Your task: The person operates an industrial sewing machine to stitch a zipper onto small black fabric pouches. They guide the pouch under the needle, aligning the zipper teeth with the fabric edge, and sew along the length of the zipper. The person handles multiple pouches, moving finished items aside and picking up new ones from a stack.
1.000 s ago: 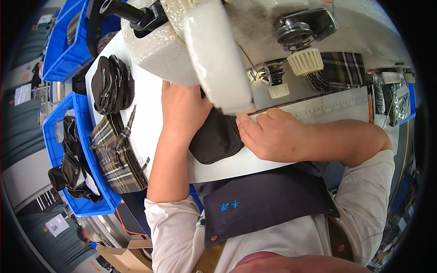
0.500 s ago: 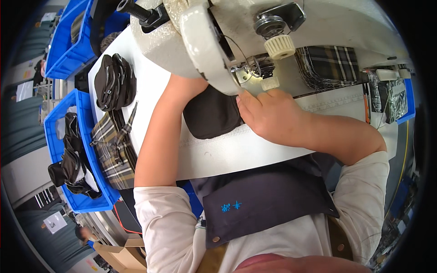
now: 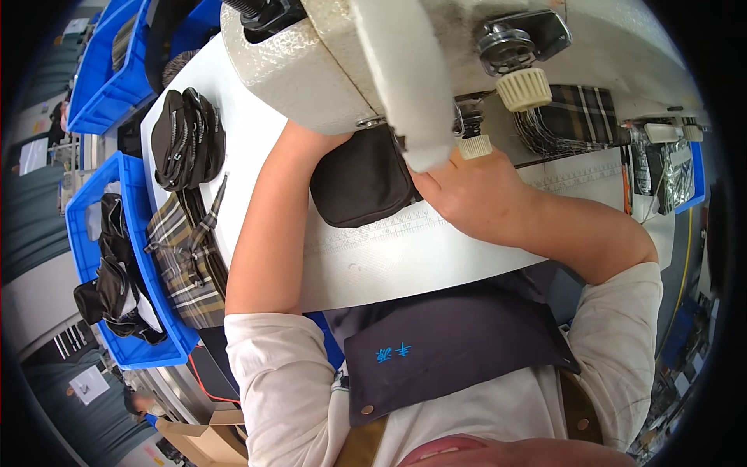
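Blue bin point(image 3: 92, 233) w/ plaid fabric point(image 3: 183, 265)

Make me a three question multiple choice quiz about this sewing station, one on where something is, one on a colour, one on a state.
1. Where does the stack of black pieces lie?
A. on the white table, to the person's left
B. inside the blue bin
C. on the person's lap

2. What colour is the piece of fabric under the sewing machine head?
A. red
B. black
C. yellow

3. How is the right hand placed?
A. raised in the air, holding scissors
B. resting in the blue bin
C. pressed flat at the fabric's edge by the needle area

Answers:
1 A, the stack sits on the table, outside the bin.
2 B, the piece is plainly black.
3 C, the hand lies against the fabric; the left hand is hidden behind the machine.
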`<act>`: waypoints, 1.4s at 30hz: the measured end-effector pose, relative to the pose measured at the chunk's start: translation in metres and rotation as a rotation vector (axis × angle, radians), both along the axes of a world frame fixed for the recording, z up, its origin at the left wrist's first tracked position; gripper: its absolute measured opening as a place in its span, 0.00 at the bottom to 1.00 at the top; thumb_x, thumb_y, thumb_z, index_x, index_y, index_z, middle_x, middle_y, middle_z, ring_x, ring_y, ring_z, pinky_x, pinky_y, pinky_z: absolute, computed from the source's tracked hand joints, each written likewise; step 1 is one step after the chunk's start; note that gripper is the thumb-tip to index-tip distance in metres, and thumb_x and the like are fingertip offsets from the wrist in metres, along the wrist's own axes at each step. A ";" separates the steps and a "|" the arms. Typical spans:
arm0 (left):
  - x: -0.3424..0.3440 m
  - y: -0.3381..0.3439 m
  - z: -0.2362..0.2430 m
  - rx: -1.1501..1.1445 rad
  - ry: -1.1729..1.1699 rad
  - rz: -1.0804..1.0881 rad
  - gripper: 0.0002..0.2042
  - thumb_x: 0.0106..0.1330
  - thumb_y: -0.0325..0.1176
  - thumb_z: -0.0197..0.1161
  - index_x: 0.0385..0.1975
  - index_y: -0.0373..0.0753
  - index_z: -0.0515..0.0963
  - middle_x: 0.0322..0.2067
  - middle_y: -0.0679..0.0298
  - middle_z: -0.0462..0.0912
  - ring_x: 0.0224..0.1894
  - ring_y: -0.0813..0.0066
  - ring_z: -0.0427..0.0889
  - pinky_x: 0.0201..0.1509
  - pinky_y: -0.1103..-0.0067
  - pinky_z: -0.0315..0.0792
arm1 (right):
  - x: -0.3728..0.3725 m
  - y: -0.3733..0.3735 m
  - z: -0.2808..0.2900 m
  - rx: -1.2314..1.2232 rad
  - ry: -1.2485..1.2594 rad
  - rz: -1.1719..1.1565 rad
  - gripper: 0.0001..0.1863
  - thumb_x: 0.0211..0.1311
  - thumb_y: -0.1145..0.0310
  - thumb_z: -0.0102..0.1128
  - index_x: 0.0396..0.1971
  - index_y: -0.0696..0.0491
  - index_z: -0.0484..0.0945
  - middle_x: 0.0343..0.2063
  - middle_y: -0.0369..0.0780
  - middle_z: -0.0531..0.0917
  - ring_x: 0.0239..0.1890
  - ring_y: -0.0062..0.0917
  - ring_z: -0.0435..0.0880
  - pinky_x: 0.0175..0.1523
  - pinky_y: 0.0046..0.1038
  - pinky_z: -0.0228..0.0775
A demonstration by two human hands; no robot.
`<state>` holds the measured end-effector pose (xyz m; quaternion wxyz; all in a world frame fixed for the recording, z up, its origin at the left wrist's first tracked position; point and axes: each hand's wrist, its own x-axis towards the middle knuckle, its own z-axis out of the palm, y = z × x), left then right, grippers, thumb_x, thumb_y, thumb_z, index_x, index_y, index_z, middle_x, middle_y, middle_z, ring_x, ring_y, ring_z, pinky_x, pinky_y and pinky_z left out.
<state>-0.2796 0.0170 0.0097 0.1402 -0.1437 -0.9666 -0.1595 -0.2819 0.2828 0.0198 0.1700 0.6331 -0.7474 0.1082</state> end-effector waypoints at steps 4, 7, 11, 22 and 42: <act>0.028 0.016 0.031 0.098 -0.024 0.196 0.13 0.58 0.26 0.68 0.44 0.37 0.86 0.37 0.50 0.88 0.44 0.43 0.85 0.47 0.59 0.78 | 0.001 0.004 -0.005 -0.069 -0.081 0.011 0.11 0.55 0.68 0.63 0.36 0.56 0.85 0.27 0.37 0.78 0.24 0.27 0.80 0.28 0.31 0.72; 0.076 0.023 0.044 0.335 -0.193 0.257 0.13 0.56 0.33 0.75 0.41 0.39 0.86 0.37 0.52 0.88 0.43 0.45 0.85 0.48 0.60 0.78 | 0.000 -0.008 -0.016 -0.096 -0.100 0.050 0.05 0.55 0.67 0.61 0.29 0.52 0.81 0.29 0.39 0.78 0.26 0.31 0.82 0.29 0.36 0.75; 0.090 0.063 0.056 0.144 -0.304 -0.016 0.32 0.46 0.34 0.84 0.52 0.39 0.75 0.51 0.55 0.81 0.56 0.51 0.80 0.64 0.65 0.72 | -0.006 -0.006 -0.020 -0.022 -0.112 0.031 0.07 0.57 0.66 0.63 0.31 0.53 0.81 0.30 0.41 0.80 0.27 0.34 0.85 0.29 0.38 0.77; 0.097 0.066 0.047 0.215 -0.247 0.168 0.19 0.55 0.30 0.75 0.46 0.40 0.79 0.42 0.55 0.87 0.47 0.52 0.85 0.51 0.65 0.78 | -0.017 -0.014 -0.016 -0.194 0.022 0.177 0.09 0.57 0.67 0.63 0.29 0.57 0.77 0.23 0.43 0.80 0.25 0.37 0.86 0.27 0.40 0.76; 0.094 0.092 0.019 0.042 0.125 0.230 0.05 0.63 0.31 0.70 0.34 0.40 0.81 0.35 0.62 0.86 0.39 0.55 0.83 0.43 0.65 0.78 | -0.009 0.011 -0.021 -0.079 -0.090 0.079 0.10 0.59 0.65 0.62 0.32 0.55 0.83 0.33 0.43 0.82 0.32 0.42 0.87 0.34 0.45 0.78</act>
